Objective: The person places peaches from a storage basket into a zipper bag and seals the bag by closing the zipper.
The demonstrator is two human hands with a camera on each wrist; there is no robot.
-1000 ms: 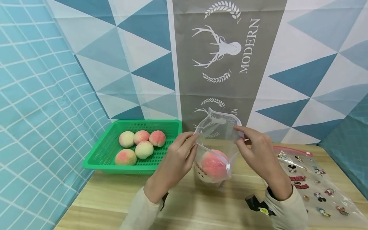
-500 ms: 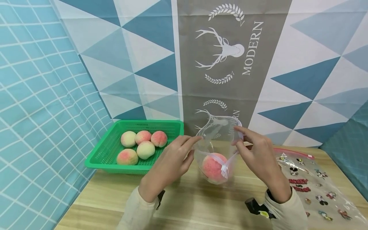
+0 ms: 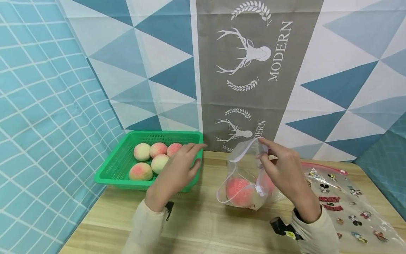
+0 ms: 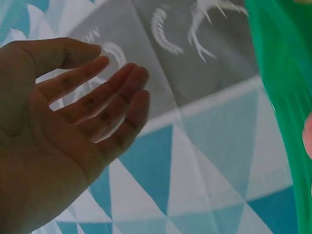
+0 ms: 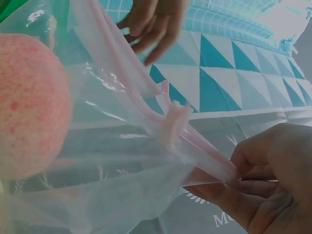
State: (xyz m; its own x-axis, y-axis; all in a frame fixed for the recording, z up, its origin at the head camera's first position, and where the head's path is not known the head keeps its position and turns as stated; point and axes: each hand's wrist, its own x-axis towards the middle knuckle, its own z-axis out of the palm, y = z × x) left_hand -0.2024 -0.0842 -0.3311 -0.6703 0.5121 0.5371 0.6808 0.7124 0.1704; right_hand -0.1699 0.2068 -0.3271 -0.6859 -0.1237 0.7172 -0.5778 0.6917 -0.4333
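Note:
My right hand (image 3: 283, 167) pinches the rim of a clear zip bag (image 3: 244, 165) between thumb and fingers. A pink peach (image 3: 239, 192) lies inside, and more pink fruit (image 3: 267, 181) shows through the plastic beside that hand. The bag's mouth gapes toward the left, its white slider (image 5: 173, 124) hanging partway along the zip. My left hand (image 3: 177, 173) is off the bag, fingers spread and loosely bent, holding nothing. It hovers at the right side of a green basket (image 3: 127, 183), overlapping some of the several peaches (image 3: 140, 171) in it.
A larger printed zip bag (image 3: 352, 208) with a red zip lies flat at the table's right. Behind the wooden table (image 3: 196, 229) hangs a patterned cloth (image 3: 253, 95), and a blue checked cloth (image 3: 41, 116) covers the left side.
My left hand has let go of the bag's rim and moved left toward the basket. The bag's mouth has sagged down and leftward, while my right hand keeps its pinch.

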